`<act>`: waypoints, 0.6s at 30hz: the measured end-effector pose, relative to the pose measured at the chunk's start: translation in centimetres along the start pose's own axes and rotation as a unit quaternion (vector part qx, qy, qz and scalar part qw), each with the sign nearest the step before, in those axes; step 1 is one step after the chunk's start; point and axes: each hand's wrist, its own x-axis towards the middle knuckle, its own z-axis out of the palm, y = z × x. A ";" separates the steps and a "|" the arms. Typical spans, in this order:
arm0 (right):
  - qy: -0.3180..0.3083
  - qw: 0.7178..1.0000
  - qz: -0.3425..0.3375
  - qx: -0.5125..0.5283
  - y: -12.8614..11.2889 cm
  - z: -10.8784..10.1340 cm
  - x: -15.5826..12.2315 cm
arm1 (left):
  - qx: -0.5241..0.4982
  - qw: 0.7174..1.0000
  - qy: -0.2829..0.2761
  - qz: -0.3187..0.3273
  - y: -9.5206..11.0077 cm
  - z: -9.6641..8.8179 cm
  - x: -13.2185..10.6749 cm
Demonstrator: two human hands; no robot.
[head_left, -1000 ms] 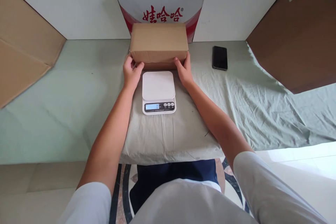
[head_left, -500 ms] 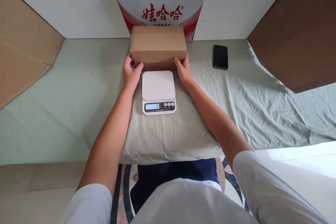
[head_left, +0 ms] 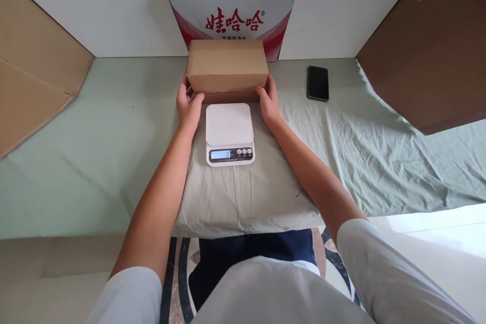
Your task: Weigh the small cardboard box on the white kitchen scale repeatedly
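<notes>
Between my two hands is a closed brown cardboard box [head_left: 228, 66], just behind the scale. My left hand [head_left: 189, 104] grips its left front corner, thumb on the front and the other fingers partly hidden at the side. At the right front corner, my right hand [head_left: 269, 101] holds it the same way. The white kitchen scale [head_left: 229, 124] sits in front of the box with its platform bare. Its lit display [head_left: 220, 154] reads 0.
A white and red carton [head_left: 231, 2] stands behind the box. To the right lies a black phone [head_left: 318, 83] on the green cloth [head_left: 129, 136]. Large cardboard pieces rise at the left [head_left: 38, 66] and the right [head_left: 429, 55].
My right thumb has slid outward along the box's front toward its right corner. The left hand keeps its hold, and the box and scale stay nearly where they were.
</notes>
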 end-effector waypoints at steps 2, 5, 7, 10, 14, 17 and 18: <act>-0.007 1.000 0.003 -0.001 -0.1 0.0 -0.1 | -0.003 1.000 -0.008 -0.011 -0.1 0.0 0.0; -0.009 1.000 0.000 -0.017 -0.4 0.2 -0.3 | 0.002 1.000 -0.023 -0.015 -0.3 0.1 0.0; -0.010 1.000 -0.002 -0.027 -0.6 0.3 -0.5 | 0.011 1.000 -0.027 -0.010 -0.4 0.1 0.0; -0.020 0.999 -0.003 -0.036 -0.7 0.3 -0.6 | 0.018 1.000 -0.021 0.002 -0.4 0.1 0.0; -0.031 0.998 -0.008 -0.051 -0.4 0.4 -0.6 | 0.026 1.000 -0.008 0.015 -0.1 0.2 0.0; -0.033 0.998 -0.012 -0.056 -0.6 0.5 -0.6 | 0.034 0.999 0.000 0.026 0.1 0.3 -0.2; -0.032 0.998 -0.014 -0.053 -0.8 0.5 -0.6 | 0.033 0.999 0.000 0.032 0.3 0.4 -0.2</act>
